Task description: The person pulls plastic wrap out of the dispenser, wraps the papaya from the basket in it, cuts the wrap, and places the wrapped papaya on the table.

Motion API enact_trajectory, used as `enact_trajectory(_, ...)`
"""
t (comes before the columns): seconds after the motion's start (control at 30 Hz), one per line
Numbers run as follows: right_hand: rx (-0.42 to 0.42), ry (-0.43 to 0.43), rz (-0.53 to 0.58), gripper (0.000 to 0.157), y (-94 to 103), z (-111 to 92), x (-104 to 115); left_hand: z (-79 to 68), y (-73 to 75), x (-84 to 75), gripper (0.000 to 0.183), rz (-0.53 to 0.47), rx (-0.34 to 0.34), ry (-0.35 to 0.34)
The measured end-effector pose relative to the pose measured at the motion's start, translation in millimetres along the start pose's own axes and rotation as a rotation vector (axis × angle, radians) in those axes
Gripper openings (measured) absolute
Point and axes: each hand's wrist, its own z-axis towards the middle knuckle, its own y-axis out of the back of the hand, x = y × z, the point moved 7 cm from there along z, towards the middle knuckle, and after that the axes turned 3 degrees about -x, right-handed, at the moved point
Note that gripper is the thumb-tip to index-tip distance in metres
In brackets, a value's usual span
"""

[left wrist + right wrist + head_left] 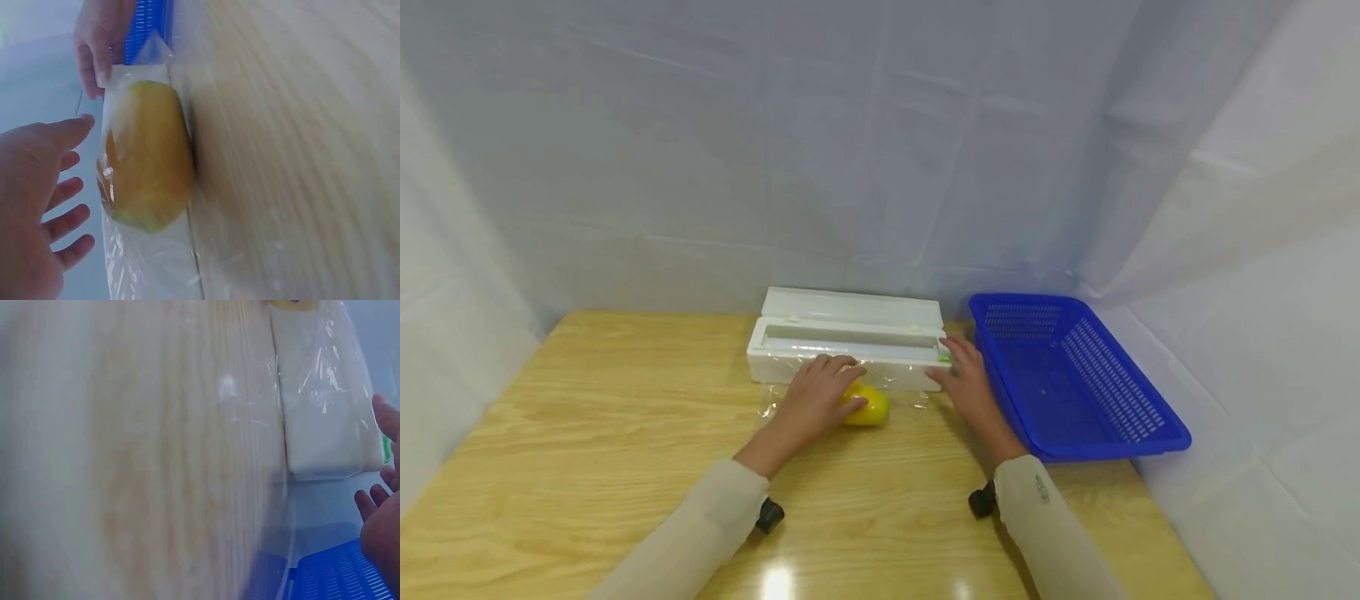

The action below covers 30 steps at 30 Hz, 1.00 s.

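Observation:
A long white cling film box (842,369) stands with its lid (853,307) raised and a pale roll in its trough. Clear film (125,262) hangs over its front onto the table. A yellow fruit with a greenish end (867,406) lies in front of the box, with film creased along its side. My left hand (812,400) is right at the fruit's left, fingers spread and bent loosely in the left wrist view. At the box's right end is my right hand (967,382), thumb by the front edge and fingers near a small green piece (943,357).
To the right, a blue plastic basket (1037,392) with slotted sides sits close beside my right forearm. The wooden table (625,400) ends at the back against white sheeting (820,167), which also hangs at both sides.

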Motion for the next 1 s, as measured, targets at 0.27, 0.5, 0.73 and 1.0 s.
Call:
enact_trajectory(0.27, 0.028, -0.049, 0.064, 0.065, -5.1, 9.3, -12.5, 36.4, -5.8, -19.5, 0.032, -0.04, -0.087, -0.048)
enact_trajectory(0.5, 0.119, -0.133, 0.161, 0.077, -13.0, 8.6, -19.4, 71.7, -19.5, -42.3, 0.027, -0.11, -0.108, -0.119)
enact_trajectory(0.73, 0.1, -0.124, 0.153, 0.074, -12.2, 9.5, -24.0, 102.3, -43.7, -58.1, 0.026, -0.16, -0.018, -0.167)
enact_trajectory(1.0, 0.078, -0.091, 0.144, 0.062, -9.6, 6.8, -23.6, 121.0, -60.0, -69.5, 0.024, -0.26, 0.035, -0.211)
